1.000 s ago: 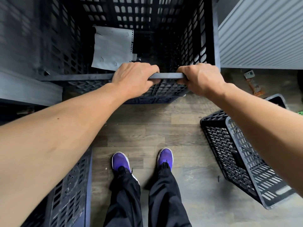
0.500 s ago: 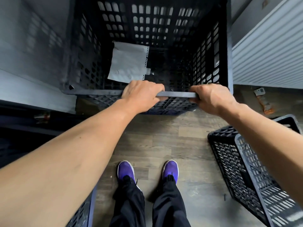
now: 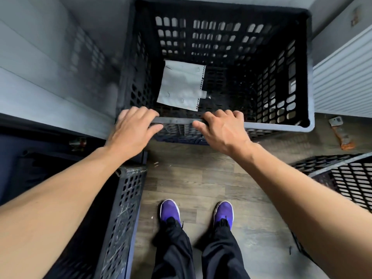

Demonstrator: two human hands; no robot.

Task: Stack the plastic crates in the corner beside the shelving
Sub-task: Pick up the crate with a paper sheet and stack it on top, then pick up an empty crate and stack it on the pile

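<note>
Crate [image 3: 281, 127]: underside hidden (its left wall blurred). Left hand [image 3: 132, 131], right hand [image 3: 221, 131]: fingers slack, laid over near rim.

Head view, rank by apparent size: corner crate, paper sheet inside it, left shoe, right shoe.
1. corner crate
2. paper sheet
3. left shoe and right shoe: they look alike, so no ranking; trousers cover part of both.

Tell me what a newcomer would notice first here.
A big black perforated plastic crate fills the top centre, in the corner, with a torn white sheet of paper lying inside. The left hand and right hand rest on its near rim, above purple shoes on the wood-look floor.
</note>
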